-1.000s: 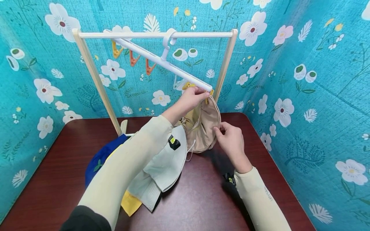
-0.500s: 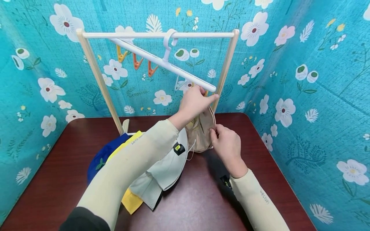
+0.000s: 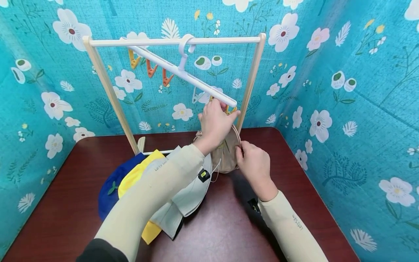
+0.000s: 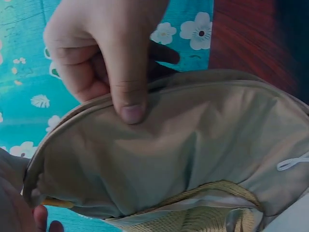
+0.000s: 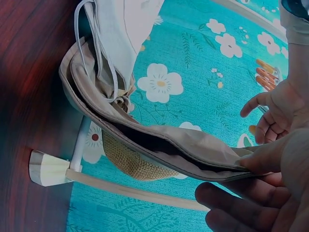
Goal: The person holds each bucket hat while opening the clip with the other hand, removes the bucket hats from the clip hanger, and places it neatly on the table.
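Note:
A beige sun hat (image 3: pixel 225 160) with a wide cloth brim and a woven crown (image 5: pixel 137 162) stands at the back right, below the low end of a white clip hanger (image 3: pixel 199 83). My right hand (image 3: pixel 255 162) pinches the brim's edge between thumb and fingers. My left hand (image 3: pixel 214 122) is at the hanger's low end, its thumb spread to the right and its fingers loose in the right wrist view. Beside it hangs a yellow clip (image 3: pixel 231 109). In the left wrist view a yellow clip (image 4: pixel 58 202) lies at the brim's edge near the left fingers.
The hanger hangs tilted from a wooden rack (image 3: pixel 252 78), with orange clips (image 3: pixel 166 78) on its raised left side. Left of the sun hat lie a blue hat (image 3: pixel 109 185), a yellow hat (image 3: pixel 134 174) and a pale grey hat (image 3: pixel 188 200), partly under my left sleeve.
My left thumb has spread away from the hanger's end and the hand has moved slightly down. My right hand, still pinching the brim, has moved a little left and down.

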The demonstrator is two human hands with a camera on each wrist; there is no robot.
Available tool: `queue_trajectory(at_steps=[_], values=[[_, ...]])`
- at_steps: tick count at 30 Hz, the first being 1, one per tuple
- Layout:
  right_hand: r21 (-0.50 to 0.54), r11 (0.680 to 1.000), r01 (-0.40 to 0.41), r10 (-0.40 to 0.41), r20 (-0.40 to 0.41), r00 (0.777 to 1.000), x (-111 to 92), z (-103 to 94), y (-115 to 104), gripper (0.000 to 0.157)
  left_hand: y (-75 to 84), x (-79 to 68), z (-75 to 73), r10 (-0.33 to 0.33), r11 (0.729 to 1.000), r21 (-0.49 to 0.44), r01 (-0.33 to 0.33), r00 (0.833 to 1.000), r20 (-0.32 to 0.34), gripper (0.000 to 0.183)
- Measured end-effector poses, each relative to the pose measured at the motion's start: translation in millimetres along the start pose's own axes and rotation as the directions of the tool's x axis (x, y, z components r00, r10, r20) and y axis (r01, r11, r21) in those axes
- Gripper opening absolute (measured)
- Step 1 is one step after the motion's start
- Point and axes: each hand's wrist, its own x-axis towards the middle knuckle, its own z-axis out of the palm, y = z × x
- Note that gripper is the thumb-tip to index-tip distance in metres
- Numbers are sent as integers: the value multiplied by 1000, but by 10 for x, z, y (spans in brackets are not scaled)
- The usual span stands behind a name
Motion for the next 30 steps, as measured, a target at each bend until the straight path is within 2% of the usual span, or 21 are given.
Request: queue_trajectory(at_steps=[6, 9, 15, 22, 26, 28, 30], values=[[44, 999, -13, 13, -1, 1000, 21, -8, 16, 14, -42, -6, 22, 68, 997, 27, -66, 995, -71, 41], [82, 996, -45, 45, 6, 999, 37, -9, 43, 14, -50, 13, 13, 61, 998, 10, -61, 996, -71, 39], [166, 974, -152, 146, 51, 988, 57, 5, 133, 13, -52, 55, -18, -18, 997, -75, 17, 1000, -11, 35], [218, 942, -256, 240, 94, 966, 83, 18, 230, 12, -12, 62, -56, -93, 978, -181, 100, 995, 48, 34], [268, 922, -279, 255, 121, 959, 97, 23, 261, 10, -28, 65, -36, -147, 944, -286, 161, 987, 70, 33], [301, 911, -283, 253, 134, 958, 107, 22, 270, 10, -40, 62, -5, -181, 914, -357, 194, 981, 70, 33], [338, 896, -289, 252, 150, 956, 114, 25, 278, 10, -52, 58, 35, -215, 868, -445, 221, 974, 66, 33]])
